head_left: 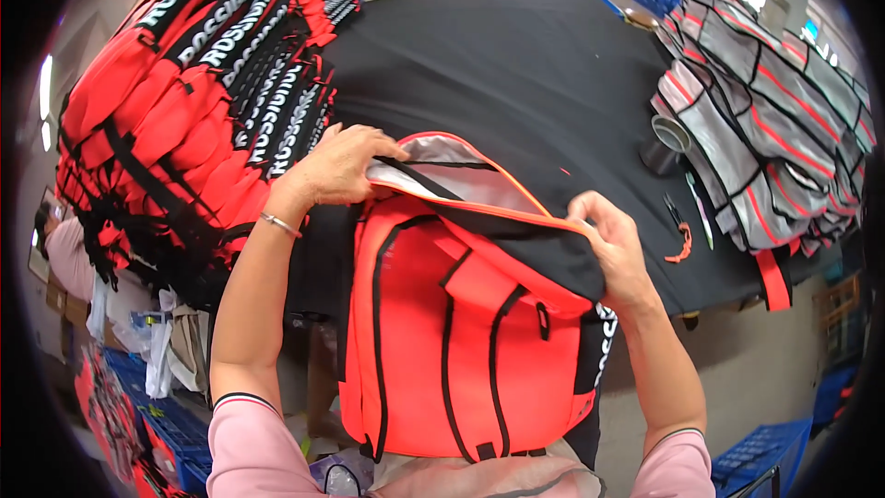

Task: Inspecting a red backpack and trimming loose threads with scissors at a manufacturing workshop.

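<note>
A red backpack point(415, 314) with black trim stands upright at the table's near edge, against my body. Its top opening gapes, showing a light grey lining point(461, 180) along an orange-edged zip. My left hand point(341, 164) grips the left end of the opening's rim, fingers bent over the fabric. At the right end, my right hand point(611, 244) pinches the rim beside the black top panel, thumb uppermost. The bag's lower back side is hidden from view.
A tall stack of red and black bags point(175, 120) rises at the left. Grey bag pieces with red piping point(756, 120) are heaped at the right, near a dark cup point(666, 143), orange-handled snips point(680, 231) and a thin pen-like tool point(701, 212). Black cloth point(479, 55) covers the table.
</note>
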Demonstrator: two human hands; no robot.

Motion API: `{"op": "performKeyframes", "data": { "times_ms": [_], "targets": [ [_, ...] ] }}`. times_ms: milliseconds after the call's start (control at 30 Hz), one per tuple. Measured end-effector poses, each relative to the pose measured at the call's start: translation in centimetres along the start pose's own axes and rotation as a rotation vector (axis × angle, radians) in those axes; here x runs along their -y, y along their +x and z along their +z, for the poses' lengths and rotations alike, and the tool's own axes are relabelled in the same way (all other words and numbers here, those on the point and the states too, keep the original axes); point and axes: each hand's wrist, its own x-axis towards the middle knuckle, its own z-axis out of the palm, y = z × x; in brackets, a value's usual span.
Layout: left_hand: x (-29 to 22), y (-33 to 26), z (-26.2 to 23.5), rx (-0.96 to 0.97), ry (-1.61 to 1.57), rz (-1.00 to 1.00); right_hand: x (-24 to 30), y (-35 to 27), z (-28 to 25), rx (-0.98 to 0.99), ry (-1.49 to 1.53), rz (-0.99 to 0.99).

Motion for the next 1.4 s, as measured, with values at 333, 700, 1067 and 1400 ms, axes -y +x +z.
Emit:
{"op": "performKeyframes", "data": {
  "times_ms": [333, 700, 1067, 1400],
  "targets": [
    [2.0, -1.4, 5.5, -0.617, -0.659, -0.278, 9.7, 2.8, 4.4, -0.377, -1.294, -0.618],
    [-0.1, -3.2, 7.0, -0.776, -0.827, -0.140, 1.8, 7.2, 14.5, 0.105, -1.886, -1.018],
    [-5.5, -3.4, 3.7, -0.962, -1.220, -0.197, 3.1, 7.3, 16.9, -0.094, -2.027, -1.334],
    [-6.9, -5.9, 2.6, -0.771, -1.518, -0.055, 8.2, 5.5, 17.3, 0.213, -1.693, -0.738]
  ]
}}
